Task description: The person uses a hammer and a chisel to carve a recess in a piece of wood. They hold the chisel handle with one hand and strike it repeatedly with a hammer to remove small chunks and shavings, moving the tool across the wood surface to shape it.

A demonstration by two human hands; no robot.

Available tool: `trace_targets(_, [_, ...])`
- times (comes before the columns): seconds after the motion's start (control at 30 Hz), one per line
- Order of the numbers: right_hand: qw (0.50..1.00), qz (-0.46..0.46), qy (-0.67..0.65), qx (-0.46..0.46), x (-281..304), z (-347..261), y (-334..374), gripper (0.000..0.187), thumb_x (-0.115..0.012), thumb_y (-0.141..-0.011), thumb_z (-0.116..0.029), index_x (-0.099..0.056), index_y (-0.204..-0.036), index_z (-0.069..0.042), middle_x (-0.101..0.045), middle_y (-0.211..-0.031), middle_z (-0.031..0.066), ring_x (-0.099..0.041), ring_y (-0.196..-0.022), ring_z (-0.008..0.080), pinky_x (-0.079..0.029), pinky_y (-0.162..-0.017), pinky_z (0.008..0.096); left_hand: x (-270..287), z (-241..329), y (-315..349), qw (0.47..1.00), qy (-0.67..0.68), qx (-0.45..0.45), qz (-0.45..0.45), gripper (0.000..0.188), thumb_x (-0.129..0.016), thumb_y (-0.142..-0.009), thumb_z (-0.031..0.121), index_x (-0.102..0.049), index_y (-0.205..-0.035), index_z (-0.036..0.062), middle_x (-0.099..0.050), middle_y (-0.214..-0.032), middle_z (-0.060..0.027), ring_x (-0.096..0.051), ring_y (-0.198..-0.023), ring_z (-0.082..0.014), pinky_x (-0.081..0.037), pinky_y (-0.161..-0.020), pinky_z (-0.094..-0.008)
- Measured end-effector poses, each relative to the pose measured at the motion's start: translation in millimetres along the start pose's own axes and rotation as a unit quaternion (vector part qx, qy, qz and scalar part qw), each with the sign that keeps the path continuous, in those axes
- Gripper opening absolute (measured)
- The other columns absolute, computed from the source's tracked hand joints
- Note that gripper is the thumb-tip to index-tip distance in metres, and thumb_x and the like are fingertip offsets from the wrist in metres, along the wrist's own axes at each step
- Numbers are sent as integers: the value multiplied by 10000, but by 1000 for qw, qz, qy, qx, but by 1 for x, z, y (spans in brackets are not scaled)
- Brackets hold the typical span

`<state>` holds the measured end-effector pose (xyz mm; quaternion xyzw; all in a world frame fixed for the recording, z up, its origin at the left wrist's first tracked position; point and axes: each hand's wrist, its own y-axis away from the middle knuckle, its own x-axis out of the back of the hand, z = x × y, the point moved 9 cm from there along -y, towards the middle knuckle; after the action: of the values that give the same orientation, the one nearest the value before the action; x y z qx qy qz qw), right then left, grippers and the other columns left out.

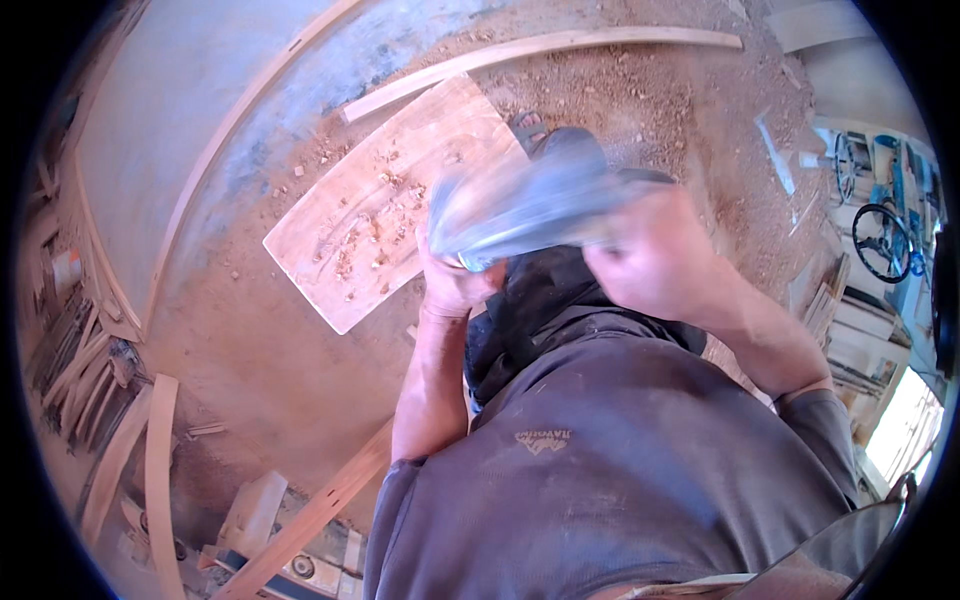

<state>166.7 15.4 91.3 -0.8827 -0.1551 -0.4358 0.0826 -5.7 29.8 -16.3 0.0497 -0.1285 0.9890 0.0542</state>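
A long grey-blue thing (540, 205), smeared by motion, spans the space between my hands; its kind does not show. My left hand (458, 282) is closed round its left, lower end, the fingers partly hidden behind it. At its right end is my right hand (655, 245), curled like a fist and blurred. Beneath and to the left lies a wide pale wooden board (345, 235) with one curved long edge, tilted across the ground. Curled wood shavings (375, 225) are scattered on the board, which the blurred thing partly covers.
A curved wooden strip (560, 42) lies beyond the board, and another long strip (225, 125) bends along the left. Wood offcuts (85, 380) are piled at far left. A plank (310, 520) slants at lower left. A black steering wheel (882, 243) shows at right.
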Motion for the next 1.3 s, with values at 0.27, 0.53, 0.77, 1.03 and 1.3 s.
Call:
trace_targets(0.27, [990,106,-37,-88,49,-35,8,170,-679,-901,-92,-591,-1034,-36,-612,-687,67,-644,-623,235,-507,-572,395,-1,-11,0,999,-9,4,-44,84,-677,-769,-32,-617,-769,27,-605,-766,-71,-579,-711,-190,-461,-669,-306])
trace_targets(0.53, [977,-101,188,7,-12,-13,13,221,-648,-907,-60,-562,-1108,-21,-683,-775,176,-690,-682,389,-543,-625,452,-12,9,-12,997,-38,-61,-11,165,-711,-779,18,-727,-942,14,-729,-928,-87,-693,-813,-201,-534,-754,-312])
trace_targets(0.77, [969,4,-88,-232,-35,49,52,443,-693,-834,-97,-561,-1234,40,-693,-896,245,-702,-825,396,-526,-757,425,4,-23,-10,990,107,87,-11,37,-690,-809,-23,-684,-804,13,-656,-759,-26,-614,-697,-119,-486,-653,-276])
trace_targets(1.03, [896,-124,-153,-398,-108,121,105,401,-665,-796,-134,-572,-1151,30,-680,-977,323,-646,-1010,499,-508,-875,513,15,4,-15,997,62,-27,-31,129,-669,-828,-50,-612,-785,57,-613,-735,-74,-543,-633,-136,-413,-572,-277])
trace_targets(1.3, [883,-202,-226,-360,-140,135,95,349,-696,-808,-126,-534,-1073,33,-667,-884,283,-690,-839,448,-535,-751,484,108,28,-58,951,251,66,166,381,-608,-823,-57,-623,-1195,20,-616,-1057,-140,-591,-973,-233,-477,-928,-397])
